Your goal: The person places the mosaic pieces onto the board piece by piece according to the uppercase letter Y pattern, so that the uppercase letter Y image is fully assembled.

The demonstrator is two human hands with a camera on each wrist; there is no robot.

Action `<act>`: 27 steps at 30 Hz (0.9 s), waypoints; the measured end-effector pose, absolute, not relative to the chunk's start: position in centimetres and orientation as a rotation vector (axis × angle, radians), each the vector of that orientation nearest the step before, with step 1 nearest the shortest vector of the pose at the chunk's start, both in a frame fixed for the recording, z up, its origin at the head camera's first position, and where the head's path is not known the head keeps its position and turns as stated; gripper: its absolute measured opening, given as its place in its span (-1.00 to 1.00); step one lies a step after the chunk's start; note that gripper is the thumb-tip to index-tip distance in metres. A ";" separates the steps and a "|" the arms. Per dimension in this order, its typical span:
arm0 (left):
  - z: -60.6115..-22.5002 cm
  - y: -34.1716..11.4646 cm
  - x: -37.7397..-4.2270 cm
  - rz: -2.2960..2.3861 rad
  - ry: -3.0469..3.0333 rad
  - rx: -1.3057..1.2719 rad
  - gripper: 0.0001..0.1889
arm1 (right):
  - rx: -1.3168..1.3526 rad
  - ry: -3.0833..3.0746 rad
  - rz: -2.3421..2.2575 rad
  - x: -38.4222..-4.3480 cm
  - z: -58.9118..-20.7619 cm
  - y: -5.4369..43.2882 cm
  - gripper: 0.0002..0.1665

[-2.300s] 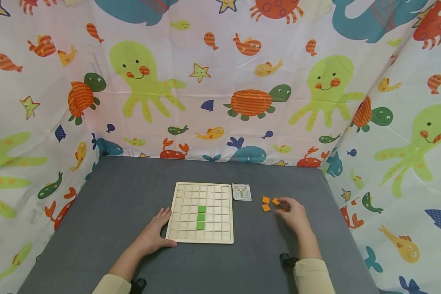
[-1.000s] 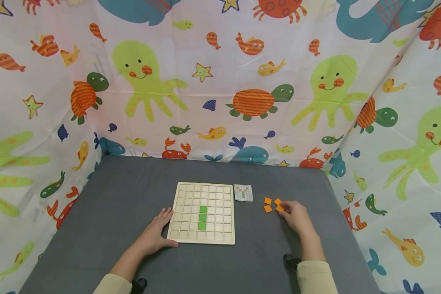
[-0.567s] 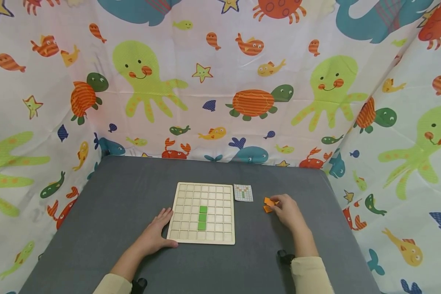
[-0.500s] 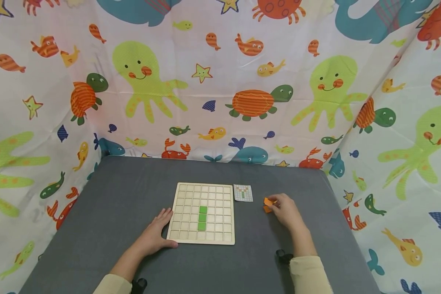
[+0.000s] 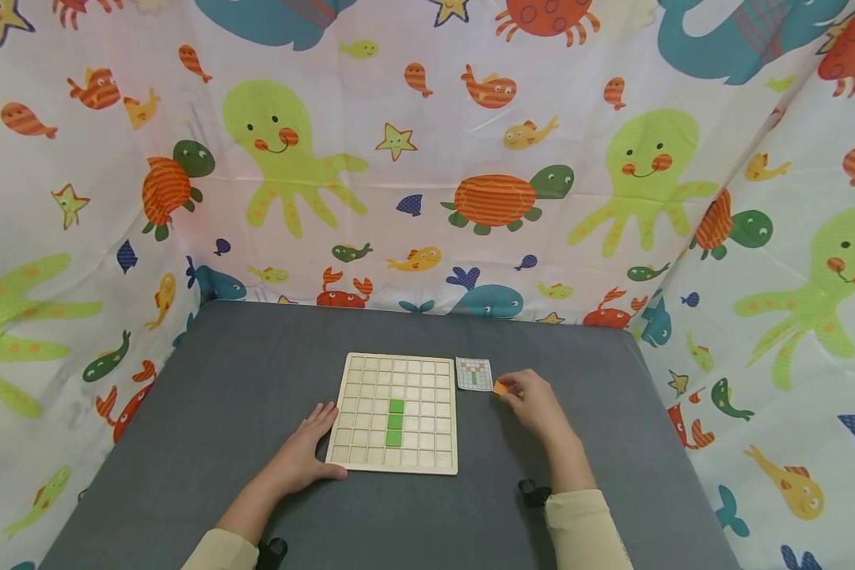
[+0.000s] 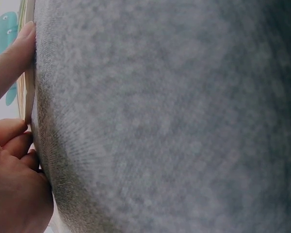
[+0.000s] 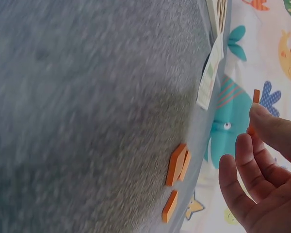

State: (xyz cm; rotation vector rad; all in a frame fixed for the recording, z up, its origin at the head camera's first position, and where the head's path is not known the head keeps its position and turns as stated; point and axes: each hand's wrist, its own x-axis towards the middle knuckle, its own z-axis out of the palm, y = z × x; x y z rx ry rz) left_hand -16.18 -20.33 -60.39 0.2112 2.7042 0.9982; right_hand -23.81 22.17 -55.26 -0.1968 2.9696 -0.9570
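My right hand point(image 5: 534, 398) pinches an orange square tile point(image 7: 256, 97) between thumb and fingertips. It is raised off the table, just right of the small pattern card point(image 5: 473, 374). Below it in the right wrist view, several more orange tiles point(image 7: 176, 165) lie on the cloth; my hand mostly hides them in the head view. At the near left corner of the wooden grid board point(image 5: 427, 412) rests my left hand point(image 5: 302, 454), fingers extended along the left edge and thumb on the front edge. Green tiles point(image 5: 395, 422) fill a short upright column of cells on the board.
A grey cloth-covered table point(image 5: 256, 348) carries everything. Behind it and along both sides hangs a white curtain point(image 5: 370, 190) printed with sea animals. The card lies close to the board's right far corner. Black straps point(image 5: 534, 493) show at the wrists.
My right hand went from the rightmost orange tiles to the left-hand ones, then lifted a tile and carried it left toward the card. The left hand and board stay put.
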 end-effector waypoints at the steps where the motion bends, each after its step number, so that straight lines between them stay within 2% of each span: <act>1: -60.4 -20.3 -16.2 0.997 2.703 0.209 0.28 | -0.200 2.966 -0.970 -23.8 -55.1 21.9 -0.65; 27: -60.6 -20.4 -16.3 0.982 2.711 0.218 0.28 | -0.277 2.952 -0.926 -24.9 -54.5 17.0 -0.68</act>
